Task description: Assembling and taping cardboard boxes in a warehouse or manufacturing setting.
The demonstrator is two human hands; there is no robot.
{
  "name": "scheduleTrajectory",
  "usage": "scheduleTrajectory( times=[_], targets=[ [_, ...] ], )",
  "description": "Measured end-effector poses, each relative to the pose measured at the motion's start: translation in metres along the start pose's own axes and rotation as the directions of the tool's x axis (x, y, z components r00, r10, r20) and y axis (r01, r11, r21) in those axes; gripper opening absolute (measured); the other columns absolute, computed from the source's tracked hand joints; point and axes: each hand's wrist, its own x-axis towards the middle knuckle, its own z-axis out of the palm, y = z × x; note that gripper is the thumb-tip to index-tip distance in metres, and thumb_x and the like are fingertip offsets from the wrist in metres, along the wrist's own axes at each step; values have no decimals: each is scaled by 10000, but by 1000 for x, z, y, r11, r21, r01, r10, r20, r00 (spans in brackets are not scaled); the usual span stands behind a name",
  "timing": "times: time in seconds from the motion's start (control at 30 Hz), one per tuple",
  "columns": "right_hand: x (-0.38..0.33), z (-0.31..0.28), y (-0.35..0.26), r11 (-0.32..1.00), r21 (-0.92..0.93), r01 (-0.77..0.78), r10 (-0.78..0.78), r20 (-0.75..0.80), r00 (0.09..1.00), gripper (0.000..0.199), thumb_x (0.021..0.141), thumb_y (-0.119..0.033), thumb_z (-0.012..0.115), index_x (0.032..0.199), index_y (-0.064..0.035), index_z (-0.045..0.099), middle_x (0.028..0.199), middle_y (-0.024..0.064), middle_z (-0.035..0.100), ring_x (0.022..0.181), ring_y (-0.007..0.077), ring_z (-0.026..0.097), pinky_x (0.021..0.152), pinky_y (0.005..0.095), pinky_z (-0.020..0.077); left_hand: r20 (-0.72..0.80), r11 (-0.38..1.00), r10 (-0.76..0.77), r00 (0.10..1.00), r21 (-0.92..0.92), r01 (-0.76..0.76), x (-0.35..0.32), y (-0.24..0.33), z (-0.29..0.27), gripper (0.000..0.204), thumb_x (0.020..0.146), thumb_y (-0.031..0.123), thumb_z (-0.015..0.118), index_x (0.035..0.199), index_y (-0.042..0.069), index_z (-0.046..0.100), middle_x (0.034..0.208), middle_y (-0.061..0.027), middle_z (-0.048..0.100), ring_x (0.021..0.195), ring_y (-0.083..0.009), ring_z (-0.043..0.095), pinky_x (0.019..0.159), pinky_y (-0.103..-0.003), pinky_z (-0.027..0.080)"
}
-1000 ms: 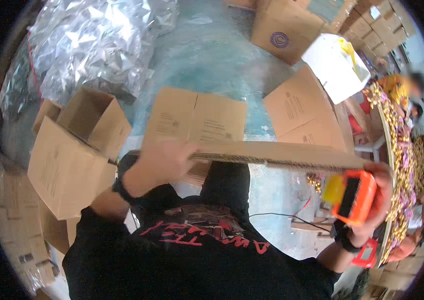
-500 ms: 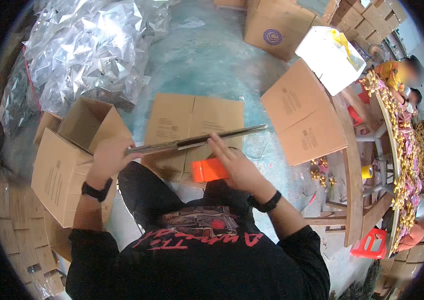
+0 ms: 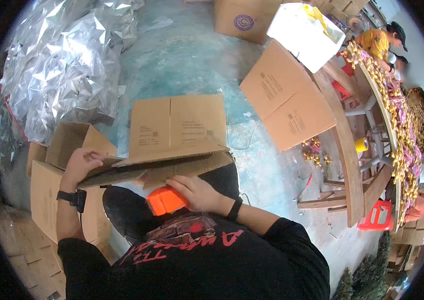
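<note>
A partly opened brown cardboard box [image 3: 172, 162] lies across my lap, with its flaps spread toward me. My left hand [image 3: 86, 164] is closed on its left end, thumb and fingers curled at the edge. My right hand [image 3: 197, 192] is closed around a bright orange boxy tool [image 3: 166, 201] just below the near flap. Its fingertips touch the flap's edge. The palm hides part of the tool, so its exact kind does not show. Beyond the box, a flat printed cardboard panel [image 3: 177, 120] faces up.
An open carton [image 3: 52, 200] stands by my left arm, below a heap of silvery plastic film [image 3: 67, 70]. Another carton [image 3: 289, 95] leans at the right, near a white bin [image 3: 304, 37]. A wooden-framed table [image 3: 389, 115] bears gold and pink pieces; people sit beyond it.
The box in my hands has turned from nearly edge-on to showing spread flaps, and sits closer to my body. My right hand and the orange tool have moved left and nearer. The view has shifted.
</note>
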Motion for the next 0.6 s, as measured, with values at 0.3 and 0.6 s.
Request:
scheduleTrajectory(
  times=[0.3,0.6],
  targets=[
    [11,-50,10,922,367,-123,168,-93,981,503,678,-81,729,1157,-29,585,1081,154,565,1044,361,563,882,407,491,-250,753,436,864,628,-199,-41,-22,-23,259,871,215,730,967,-16,662,866,-161,657,745,-307,624,711,-370,502],
    [29,-171,-3,868,468,-164,68,215,974,407,641,-93,777,1015,-21,631,964,131,610,921,335,605,802,383,500,-302,879,-69,951,432,201,-83,40,-20,458,1024,345,490,815,-60,542,689,-242,502,634,-383,540,612,-454,401]
  ],
)
